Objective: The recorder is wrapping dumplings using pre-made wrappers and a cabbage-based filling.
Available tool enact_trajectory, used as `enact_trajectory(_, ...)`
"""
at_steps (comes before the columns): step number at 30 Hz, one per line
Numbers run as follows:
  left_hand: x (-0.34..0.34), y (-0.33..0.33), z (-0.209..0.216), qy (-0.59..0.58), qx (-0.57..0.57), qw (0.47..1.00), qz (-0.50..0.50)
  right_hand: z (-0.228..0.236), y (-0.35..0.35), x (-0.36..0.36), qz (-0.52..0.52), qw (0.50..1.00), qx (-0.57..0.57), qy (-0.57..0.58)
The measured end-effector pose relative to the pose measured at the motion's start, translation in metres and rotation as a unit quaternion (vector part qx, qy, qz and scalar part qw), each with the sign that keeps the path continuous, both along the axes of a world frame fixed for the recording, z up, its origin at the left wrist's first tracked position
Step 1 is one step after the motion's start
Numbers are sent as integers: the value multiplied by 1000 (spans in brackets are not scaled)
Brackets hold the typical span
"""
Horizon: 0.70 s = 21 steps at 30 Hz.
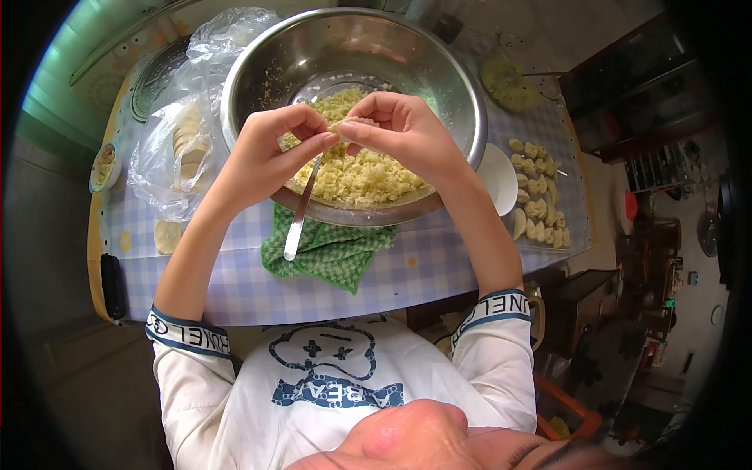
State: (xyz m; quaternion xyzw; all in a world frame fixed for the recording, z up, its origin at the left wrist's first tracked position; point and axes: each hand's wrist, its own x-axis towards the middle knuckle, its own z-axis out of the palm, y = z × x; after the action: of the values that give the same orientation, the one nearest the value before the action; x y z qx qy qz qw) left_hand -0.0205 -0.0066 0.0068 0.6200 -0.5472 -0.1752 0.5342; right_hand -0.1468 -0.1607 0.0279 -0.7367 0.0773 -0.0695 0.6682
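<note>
Both my hands meet over a large steel bowl [427, 59], pinching a small pale dumpling [345, 125] between thumbs and fingertips. My left hand [286, 145] has its thumb and forefinger closed on the dumpling's left side. My right hand [403, 137] presses the other side the same way. The fingers cover most of the dumpling. Below them, crumbly yellow-green filling [352, 176] lies in the bowl. A metal spoon [301, 215] rests in the filling, its handle hanging over the near rim.
Rows of dumplings [540, 196] sit at the right beside a white bowl [497, 180]. At left, a plastic bag [157, 164] holds stacked round wrappers [189, 145]; a single wrapper [167, 236] lies nearer. A green cloth [329, 251] is under the bowl's near edge. A small bowl [104, 167] stands far left.
</note>
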Motion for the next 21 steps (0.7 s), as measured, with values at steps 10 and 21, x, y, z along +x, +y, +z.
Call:
enact_trajectory(10, 0, 1, 1, 2, 2, 1000, 5, -1, -1, 0, -8, 1000, -9, 4)
enact_trajectory(21, 0, 1, 0, 11, 2, 1000, 5, -3, -2, 0, -6, 1000, -1, 3)
